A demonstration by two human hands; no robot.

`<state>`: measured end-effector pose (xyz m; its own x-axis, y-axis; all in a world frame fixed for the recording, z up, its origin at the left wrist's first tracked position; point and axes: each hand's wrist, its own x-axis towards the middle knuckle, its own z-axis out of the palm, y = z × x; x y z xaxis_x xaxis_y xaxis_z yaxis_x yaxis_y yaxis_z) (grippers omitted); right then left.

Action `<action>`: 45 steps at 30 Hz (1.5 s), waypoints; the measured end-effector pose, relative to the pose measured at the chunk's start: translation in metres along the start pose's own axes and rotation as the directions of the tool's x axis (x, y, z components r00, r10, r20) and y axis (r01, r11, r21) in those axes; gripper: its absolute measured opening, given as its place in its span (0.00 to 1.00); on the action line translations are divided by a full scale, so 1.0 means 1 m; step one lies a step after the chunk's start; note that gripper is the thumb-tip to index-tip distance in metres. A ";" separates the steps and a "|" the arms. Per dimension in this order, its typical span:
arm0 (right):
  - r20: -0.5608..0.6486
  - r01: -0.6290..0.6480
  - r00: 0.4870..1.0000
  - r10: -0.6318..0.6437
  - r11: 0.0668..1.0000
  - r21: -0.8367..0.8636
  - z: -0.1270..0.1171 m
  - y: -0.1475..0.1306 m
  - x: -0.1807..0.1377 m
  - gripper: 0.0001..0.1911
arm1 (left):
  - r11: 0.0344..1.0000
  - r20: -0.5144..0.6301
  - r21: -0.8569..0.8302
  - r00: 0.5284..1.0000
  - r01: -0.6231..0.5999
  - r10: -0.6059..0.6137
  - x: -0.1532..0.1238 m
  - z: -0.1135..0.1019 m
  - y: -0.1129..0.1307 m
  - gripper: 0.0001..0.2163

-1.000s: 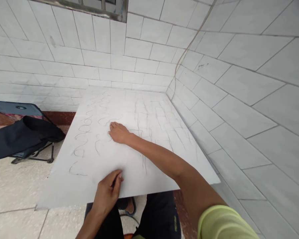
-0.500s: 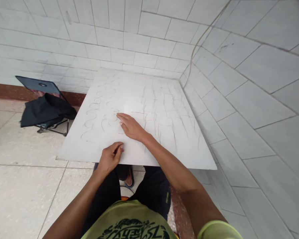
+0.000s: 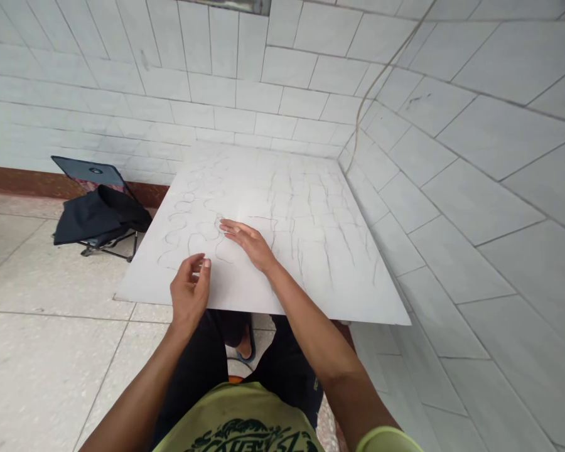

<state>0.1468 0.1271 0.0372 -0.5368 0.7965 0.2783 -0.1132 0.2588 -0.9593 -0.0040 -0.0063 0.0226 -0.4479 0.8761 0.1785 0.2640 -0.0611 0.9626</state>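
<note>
We see white tiled walls (image 3: 494, 144) meeting in a corner, and the broad white board (image 3: 245, 292) lying in front of us against them. Left of it stands a folding chair (image 3: 88, 172) draped with dark cloth (image 3: 94, 213). Our left hand (image 3: 191, 289) is over the near edge, thumb and loosely curled fingers apart. Our right hand (image 3: 247, 240) reaches mid-board, fingers straight and close together—we cannot tell whether they hold anything—beside thin dark strokes (image 3: 328, 254).
</note>
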 end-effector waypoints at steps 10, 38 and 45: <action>-0.048 0.024 0.998 -0.039 0.964 -0.265 0.035 0.007 -0.025 0.28 | 0.992 0.034 -0.097 0.997 0.078 -0.075 0.012 0.006 0.004 0.20; 0.135 0.227 0.971 -0.198 0.587 -0.777 0.009 -0.046 -0.077 0.20 | 0.943 0.529 -0.108 0.821 0.316 -0.215 0.042 -0.034 0.021 0.14; 0.074 0.171 0.985 -0.157 0.817 -0.550 0.014 -0.028 -0.089 0.17 | 0.862 0.578 -0.256 0.783 0.439 -0.227 0.042 -0.043 0.032 0.21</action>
<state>0.1858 0.0414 0.0382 -0.5725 0.7037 0.4208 0.2756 0.6485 -0.7096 -0.0511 0.0074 0.0701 0.0831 0.9769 -0.1969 -0.1873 0.2093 0.9597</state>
